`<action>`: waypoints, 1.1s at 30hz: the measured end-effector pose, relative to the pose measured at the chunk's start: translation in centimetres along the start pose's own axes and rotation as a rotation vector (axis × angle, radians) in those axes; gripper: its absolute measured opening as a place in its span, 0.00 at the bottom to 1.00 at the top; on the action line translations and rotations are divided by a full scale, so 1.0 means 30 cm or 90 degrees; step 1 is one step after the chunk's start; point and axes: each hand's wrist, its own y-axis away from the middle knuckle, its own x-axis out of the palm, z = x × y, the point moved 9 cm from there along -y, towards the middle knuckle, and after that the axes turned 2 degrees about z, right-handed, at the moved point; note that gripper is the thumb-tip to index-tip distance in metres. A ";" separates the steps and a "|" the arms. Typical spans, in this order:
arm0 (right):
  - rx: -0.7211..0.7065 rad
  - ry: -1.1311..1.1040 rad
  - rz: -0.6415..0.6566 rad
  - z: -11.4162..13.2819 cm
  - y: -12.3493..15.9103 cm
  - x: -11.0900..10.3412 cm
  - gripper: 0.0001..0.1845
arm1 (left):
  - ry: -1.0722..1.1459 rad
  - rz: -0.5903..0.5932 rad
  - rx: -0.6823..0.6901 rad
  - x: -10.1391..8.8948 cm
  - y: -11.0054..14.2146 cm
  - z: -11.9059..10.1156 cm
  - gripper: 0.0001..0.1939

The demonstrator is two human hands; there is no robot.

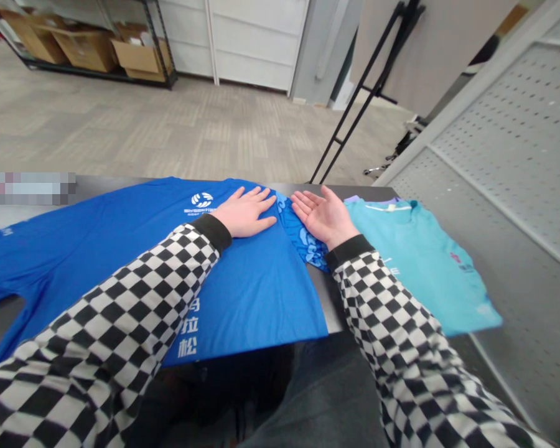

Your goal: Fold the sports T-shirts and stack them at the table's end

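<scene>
So the blue shirt (256, 286) is spread across the table (373, 193), running from the left end to right of the middle, with its hem down by the near edge. The left hand (247, 213) is palm-down on it near the far edge, fingers spread, gripping nothing — my guess is that the flat palm keeps the thin fabric smooth and stops it sliding. The right hand (323, 218) is loose and empty too, palm turned up over the patterned sleeve (305, 242); I can't tell if the back of it is actually pressing on the cloth. Probably angled like that so it can work along the sleeve without snagging it.

The teal shirt (420, 249) sits toward the table's right end, with a bit of purple cloth (353, 199) peeking out at its far side. Parked there, I reckon, so the blue one gets most of the room.
</scene>
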 end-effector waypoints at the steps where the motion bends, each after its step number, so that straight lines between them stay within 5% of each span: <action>1: 0.006 0.005 -0.003 -0.003 -0.006 -0.004 0.26 | 0.003 0.000 -0.001 0.000 0.000 0.001 0.40; 15: 0.028 0.029 0.017 -0.003 -0.028 -0.008 0.35 | 0.024 -0.002 -0.002 -0.010 0.012 -0.009 0.47; 20: 0.013 0.062 0.028 0.002 -0.026 -0.008 0.34 | 0.073 -0.182 -0.050 -0.186 0.113 0.026 0.37; 23: 0.003 0.082 0.034 0.004 -0.020 -0.002 0.34 | 0.080 -0.257 -0.108 -0.319 0.333 0.069 0.34; 26: -0.003 0.107 0.031 0.004 -0.018 0.002 0.32 | 0.111 -0.346 -0.193 -0.363 0.707 0.111 0.30; 31: -0.036 0.125 0.029 0.008 -0.023 -0.010 0.26 | 0.158 -0.653 -0.546 -0.169 1.492 0.185 0.17; 33: -0.058 0.141 0.031 0.015 -0.018 -0.009 0.26 | 0.180 -0.755 -0.664 -0.071 1.695 0.185 0.15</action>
